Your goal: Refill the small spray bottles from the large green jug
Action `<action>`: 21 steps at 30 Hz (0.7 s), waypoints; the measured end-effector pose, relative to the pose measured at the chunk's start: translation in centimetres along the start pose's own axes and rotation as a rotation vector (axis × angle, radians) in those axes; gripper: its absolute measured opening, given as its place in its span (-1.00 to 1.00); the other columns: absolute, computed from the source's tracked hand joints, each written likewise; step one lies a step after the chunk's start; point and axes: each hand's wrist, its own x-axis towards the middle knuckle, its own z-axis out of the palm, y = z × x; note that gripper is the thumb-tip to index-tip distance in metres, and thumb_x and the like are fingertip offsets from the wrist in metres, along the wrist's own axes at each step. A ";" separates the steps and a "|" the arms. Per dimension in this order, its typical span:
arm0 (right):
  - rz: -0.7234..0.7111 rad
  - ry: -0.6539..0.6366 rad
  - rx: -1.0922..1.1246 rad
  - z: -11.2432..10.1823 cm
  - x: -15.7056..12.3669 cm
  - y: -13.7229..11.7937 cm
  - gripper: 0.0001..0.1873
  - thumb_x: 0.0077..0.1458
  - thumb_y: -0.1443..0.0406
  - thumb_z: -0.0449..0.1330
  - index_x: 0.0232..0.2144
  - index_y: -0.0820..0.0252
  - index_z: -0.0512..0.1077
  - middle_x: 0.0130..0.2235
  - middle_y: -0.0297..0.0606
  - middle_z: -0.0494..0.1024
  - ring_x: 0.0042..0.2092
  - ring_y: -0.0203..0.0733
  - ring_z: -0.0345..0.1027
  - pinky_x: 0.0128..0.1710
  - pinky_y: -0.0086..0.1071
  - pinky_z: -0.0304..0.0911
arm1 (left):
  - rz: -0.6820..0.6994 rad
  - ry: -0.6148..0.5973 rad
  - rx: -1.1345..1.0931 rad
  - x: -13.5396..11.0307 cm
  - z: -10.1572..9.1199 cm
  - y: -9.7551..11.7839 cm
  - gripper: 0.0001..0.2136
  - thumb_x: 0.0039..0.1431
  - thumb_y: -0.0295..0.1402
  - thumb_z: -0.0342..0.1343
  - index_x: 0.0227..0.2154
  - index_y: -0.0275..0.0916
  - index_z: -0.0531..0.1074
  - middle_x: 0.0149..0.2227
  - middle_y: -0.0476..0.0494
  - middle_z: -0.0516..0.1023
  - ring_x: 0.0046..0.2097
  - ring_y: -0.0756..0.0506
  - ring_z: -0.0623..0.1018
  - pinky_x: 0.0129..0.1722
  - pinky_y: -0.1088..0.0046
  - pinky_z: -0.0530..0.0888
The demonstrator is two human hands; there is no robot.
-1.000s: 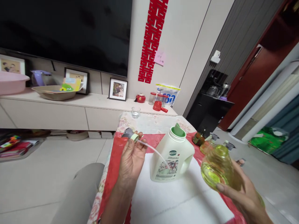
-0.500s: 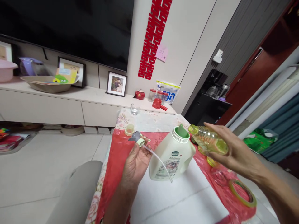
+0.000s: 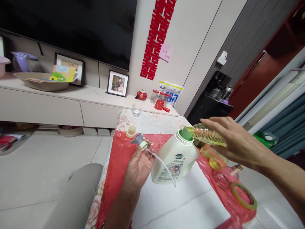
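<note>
My left hand (image 3: 140, 165) is closed around a grey spray nozzle (image 3: 140, 140) with a pale green collar. Its long clear dip tube (image 3: 164, 165) points down to the right. In my right hand (image 3: 228, 136) is a clear ribbed bottle (image 3: 206, 134) with a yellowish look, tipped sideways so its neck is at the mouth of a large pale green detergent jug (image 3: 175, 159). The jug stands upright and uncapped, a green spout (image 3: 185, 133) showing inside its opening. Whether liquid is flowing I cannot tell. Behind my left hand sits a pale cap (image 3: 131, 131).
A roll of tape (image 3: 244, 195) and yellow and pink clear items lie along the table's right side on red plastic (image 3: 116, 165). A glass cup (image 3: 136, 110) stands at the far edge. Behind are a low cabinet (image 3: 102, 115) and a red scoop (image 3: 159, 105).
My right hand has tipped the bottle further and brought its neck to the jug's opening. My left hand and the spray nozzle have hardly moved. The view has shifted slightly.
</note>
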 end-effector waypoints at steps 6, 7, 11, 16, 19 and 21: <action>-0.034 0.015 -0.160 -0.8 0.9 -0.3 -0.20 -0.05 0.45 0.09 0.28 0.06 0.17 0.16 -0.16 0.33 0.08 0.03 0.24 -0.08 -0.14 0.21 | -0.015 0.007 -0.010 -0.1 0.0 -0.1 -0.87 0.33 -0.42 0.05 -0.20 -0.27 0.50 -0.27 -0.12 0.65 -0.35 -0.04 0.61 -0.25 0.41 0.57; -0.043 0.022 -0.180 -0.9 1.0 -0.3 -0.21 -0.06 0.46 0.09 0.26 0.06 0.19 0.16 -0.16 0.33 0.09 0.04 0.23 -0.07 -0.13 0.20 | -0.017 0.009 -0.008 -0.2 0.0 -0.1 -0.87 0.33 -0.43 0.05 -0.20 -0.27 0.50 -0.27 -0.12 0.65 -0.35 -0.04 0.61 -0.25 0.42 0.57; -0.083 0.048 -0.252 -1.3 1.3 -0.3 -0.30 0.05 0.47 0.10 0.25 0.01 0.22 0.17 -0.16 0.32 0.16 0.08 0.18 0.00 -0.08 0.16 | -0.016 0.020 0.008 -0.2 0.2 0.0 -0.88 0.31 -0.44 0.07 -0.20 -0.27 0.51 -0.26 -0.11 0.65 -0.35 -0.03 0.62 -0.25 0.43 0.57; -0.134 0.037 -0.347 -2.1 1.7 -0.5 -0.26 0.11 0.54 0.07 0.28 -0.06 0.16 0.23 -0.15 0.26 0.23 0.11 0.12 0.05 -0.04 0.15 | -0.021 0.018 0.002 -0.2 0.2 -0.1 -0.88 0.31 -0.44 0.08 -0.20 -0.28 0.51 -0.26 -0.12 0.65 -0.35 -0.04 0.62 -0.26 0.40 0.57; -0.151 0.035 -0.393 -2.5 1.9 -0.6 -0.24 0.11 0.55 0.06 0.30 -0.07 0.13 0.25 -0.15 0.25 0.25 0.10 0.11 0.06 -0.02 0.15 | -0.028 0.015 -0.009 -0.3 0.3 -0.1 -0.88 0.31 -0.43 0.07 -0.19 -0.28 0.50 -0.26 -0.12 0.65 -0.35 -0.04 0.61 -0.26 0.41 0.57; -0.158 0.029 -0.411 -2.7 2.0 -0.7 -0.26 0.14 0.53 0.07 0.30 -0.07 0.12 0.26 -0.15 0.24 0.25 0.10 0.10 0.07 -0.01 0.15 | -0.033 0.018 -0.014 -0.4 0.3 -0.1 -0.87 0.32 -0.43 0.06 -0.17 -0.28 0.50 -0.26 -0.11 0.65 -0.34 -0.03 0.61 -0.25 0.41 0.57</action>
